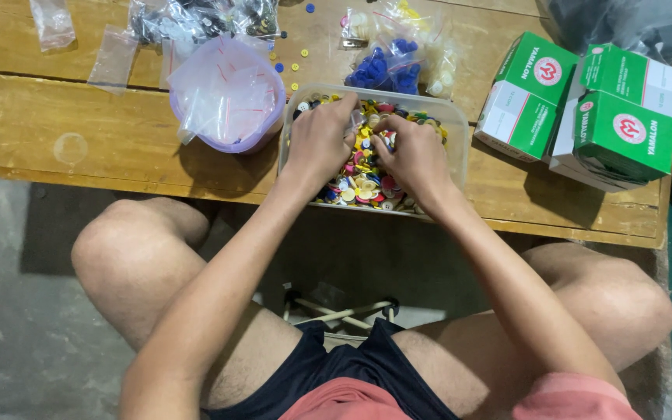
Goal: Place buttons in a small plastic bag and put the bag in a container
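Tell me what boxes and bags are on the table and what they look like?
Green and white boxes: stacked at the table's right end, rectangular, each with a round red mark.
Bag of blue buttons: clear plastic, behind the button tub.
Small clear bags: heaped in the purple bowl, left of the tub.

Glossy plastic buttons [363, 187] (clear plastic tub [456, 124]) on worn matt wooden table [79, 132].

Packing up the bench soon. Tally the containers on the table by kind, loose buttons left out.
Green and white cardboard boxes: 3
Clear plastic tub of mixed buttons, both hands in it: 1
Purple bowl of small empty bags: 1
Bag of blue buttons: 1
Total: 6
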